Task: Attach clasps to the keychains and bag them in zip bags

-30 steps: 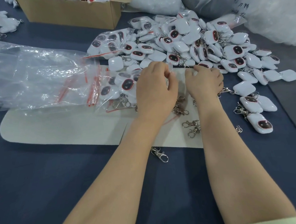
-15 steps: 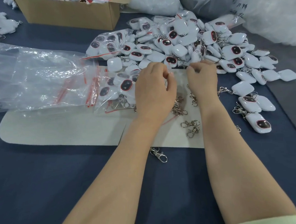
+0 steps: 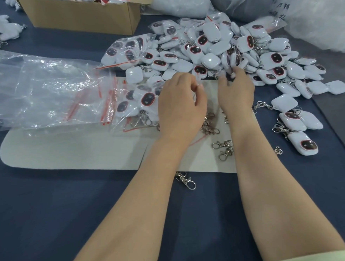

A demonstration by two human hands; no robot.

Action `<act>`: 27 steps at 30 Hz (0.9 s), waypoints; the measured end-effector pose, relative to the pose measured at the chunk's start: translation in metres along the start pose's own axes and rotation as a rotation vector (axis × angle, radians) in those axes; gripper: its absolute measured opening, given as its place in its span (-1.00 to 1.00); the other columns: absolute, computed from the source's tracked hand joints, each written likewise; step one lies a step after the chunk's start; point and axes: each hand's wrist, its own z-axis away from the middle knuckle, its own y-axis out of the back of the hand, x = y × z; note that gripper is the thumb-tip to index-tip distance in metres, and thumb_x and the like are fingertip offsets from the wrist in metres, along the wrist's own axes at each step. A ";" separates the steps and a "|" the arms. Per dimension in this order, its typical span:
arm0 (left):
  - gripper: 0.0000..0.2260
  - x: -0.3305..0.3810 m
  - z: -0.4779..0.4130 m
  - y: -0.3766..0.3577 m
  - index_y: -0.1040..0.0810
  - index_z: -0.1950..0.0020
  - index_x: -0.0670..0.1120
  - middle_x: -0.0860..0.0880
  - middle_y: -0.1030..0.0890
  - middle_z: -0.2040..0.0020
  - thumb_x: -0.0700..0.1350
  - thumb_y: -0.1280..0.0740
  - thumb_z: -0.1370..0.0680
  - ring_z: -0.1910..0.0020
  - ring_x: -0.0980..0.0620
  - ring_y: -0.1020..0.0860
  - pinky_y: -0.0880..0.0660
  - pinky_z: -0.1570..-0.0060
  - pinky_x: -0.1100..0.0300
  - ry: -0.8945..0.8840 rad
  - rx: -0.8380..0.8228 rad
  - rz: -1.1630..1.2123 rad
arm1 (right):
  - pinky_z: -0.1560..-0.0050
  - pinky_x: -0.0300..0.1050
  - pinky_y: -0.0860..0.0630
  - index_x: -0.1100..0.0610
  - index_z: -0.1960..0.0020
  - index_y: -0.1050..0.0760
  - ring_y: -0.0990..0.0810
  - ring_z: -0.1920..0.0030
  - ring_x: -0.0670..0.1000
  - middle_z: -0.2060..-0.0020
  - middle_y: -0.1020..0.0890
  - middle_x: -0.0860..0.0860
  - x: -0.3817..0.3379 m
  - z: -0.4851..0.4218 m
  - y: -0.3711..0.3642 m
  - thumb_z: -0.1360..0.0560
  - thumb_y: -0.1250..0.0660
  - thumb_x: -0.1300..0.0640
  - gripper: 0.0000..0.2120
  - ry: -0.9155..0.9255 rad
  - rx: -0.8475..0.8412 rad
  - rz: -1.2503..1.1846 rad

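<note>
Since half a second ago my right hand (image 3: 236, 92) has left the zip bag (image 3: 198, 84) and stretched toward 1 o'clock, so its fingertips now touch the near edge of the keychain heap (image 3: 209, 47). I cannot tell whether they have closed on a piece. I read that as the bag being opened and ready, with the next keychain being fetched for it. The bag sits just above the view's centre, pinched between the thumb and curled fingers of my left hand (image 3: 181, 107). Its red zip strip points toward 12 o'clock, and its long axis seems to run from 12 to 6, though the hand hides most of it. Loose clasps (image 3: 223, 147) lie on the white pad (image 3: 67, 148) at 6 o'clock from the hands, empty bags (image 3: 34, 94) are piled at 9 o'clock, and a cardboard box (image 3: 84, 16) stands at 11 o'clock.
</note>
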 end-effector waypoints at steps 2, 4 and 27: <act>-0.92 0.000 0.000 0.000 -0.49 0.12 -0.18 -0.07 -0.56 0.07 -0.19 -0.28 -0.54 0.04 -0.04 -0.47 -0.27 0.08 0.25 0.002 0.001 0.002 | -0.36 -0.10 -0.28 0.16 -0.43 -0.32 -0.36 -0.37 0.07 -0.35 -0.44 0.11 -0.001 0.000 0.001 -0.63 -0.15 0.05 -0.59 -0.053 0.100 -0.178; -0.92 0.000 0.000 0.000 -0.49 0.12 -0.18 -0.07 -0.56 0.07 -0.19 -0.28 -0.54 0.04 -0.04 -0.47 -0.27 0.08 0.25 0.003 0.003 0.004 | -0.20 -0.21 -0.37 0.16 -0.36 -0.36 -0.46 -0.19 0.02 -0.21 -0.50 0.08 -0.003 0.001 0.002 -0.61 -0.18 0.09 -0.66 -0.083 0.180 -0.364; -0.92 0.000 0.000 -0.001 -0.49 0.12 -0.17 -0.07 -0.57 0.04 -0.17 -0.28 -0.53 0.01 -0.05 -0.47 -0.26 0.05 0.24 0.012 -0.003 0.000 | 0.10 -0.14 -0.58 0.13 -0.16 -0.39 -0.59 0.11 0.06 -0.03 -0.56 0.14 -0.025 0.011 0.001 -0.64 -0.17 0.22 -0.88 -0.253 -0.300 -1.306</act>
